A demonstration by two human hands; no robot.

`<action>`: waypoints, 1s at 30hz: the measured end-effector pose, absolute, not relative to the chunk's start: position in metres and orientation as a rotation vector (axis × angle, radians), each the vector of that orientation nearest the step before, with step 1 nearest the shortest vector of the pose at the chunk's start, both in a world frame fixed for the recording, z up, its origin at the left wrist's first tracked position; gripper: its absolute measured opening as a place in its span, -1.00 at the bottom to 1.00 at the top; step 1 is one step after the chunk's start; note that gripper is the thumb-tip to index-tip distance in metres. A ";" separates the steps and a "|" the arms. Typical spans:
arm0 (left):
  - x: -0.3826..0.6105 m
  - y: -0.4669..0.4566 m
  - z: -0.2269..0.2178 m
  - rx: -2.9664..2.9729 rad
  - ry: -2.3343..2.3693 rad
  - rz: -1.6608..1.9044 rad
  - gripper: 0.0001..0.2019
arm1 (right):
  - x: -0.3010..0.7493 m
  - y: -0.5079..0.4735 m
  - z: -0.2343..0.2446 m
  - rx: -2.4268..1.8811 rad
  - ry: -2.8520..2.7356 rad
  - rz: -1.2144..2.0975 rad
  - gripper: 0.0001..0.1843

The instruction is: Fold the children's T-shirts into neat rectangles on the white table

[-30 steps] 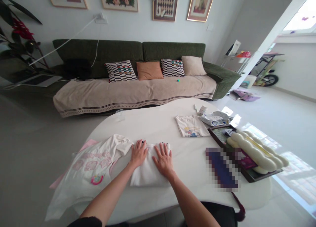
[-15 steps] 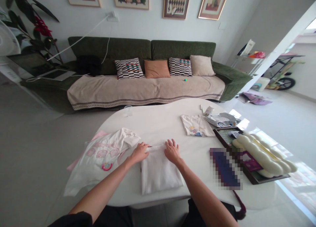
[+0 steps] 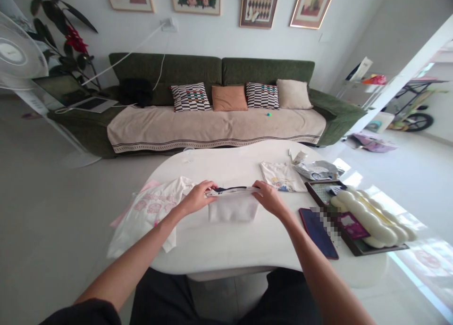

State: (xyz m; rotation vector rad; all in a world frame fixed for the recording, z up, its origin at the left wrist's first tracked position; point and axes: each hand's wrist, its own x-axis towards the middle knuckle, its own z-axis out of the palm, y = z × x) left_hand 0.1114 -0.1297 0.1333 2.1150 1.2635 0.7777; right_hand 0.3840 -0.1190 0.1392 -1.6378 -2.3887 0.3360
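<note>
Left hand [image 3: 196, 197] and right hand [image 3: 271, 199] are both gripping the top edge of a folded white cloth garment [image 3: 233, 208], which is lying mid-table on a curved white tabletop [image 3: 226, 247]. Just left of it there's a white pink-print tee [image 3: 148, 212], and a long dark green fabric sofa [image 3: 212, 70] sits behind, under a row of framed pictures [image 3: 219, 4].

Left hand [image 3: 196, 197] and right hand [image 3: 271, 198] grasp opposite ends of folded white garment [image 3: 233, 207] on desk [image 3: 226, 245]; printed T-shirt [image 3: 150, 214] lies left, printed T-shirt [image 3: 283, 178] right.
</note>
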 end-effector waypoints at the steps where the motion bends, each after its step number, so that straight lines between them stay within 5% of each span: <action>1: 0.114 -0.136 0.145 2.163 1.227 0.807 -0.73 | 0.388 -0.127 0.146 -1.589 -2.349 0.293 -0.81; 5: 0.124 -0.171 0.143 2.320 1.155 0.774 -0.64 | 0.394 -0.175 0.128 -1.402 -2.190 0.123 -0.74; 13: 0.128 -0.220 0.048 2.354 1.042 0.257 -0.62 | 0.398 -0.259 0.018 -1.533 -2.319 0.322 -0.70; 18: 0.142 -0.159 0.038 2.316 1.349 0.449 -0.67 | 0.349 -0.259 0.028 -1.628 -2.197 0.383 -0.66; 23: 0.160 -0.116 0.025 2.321 1.544 0.238 -0.60 | 0.284 -0.259 0.025 -1.601 -2.369 0.516 -0.50; 30: 0.142 -0.151 0.022 2.260 1.745 0.223 -0.66 | 0.321 -0.260 0.022 -1.701 -2.312 0.510 -0.75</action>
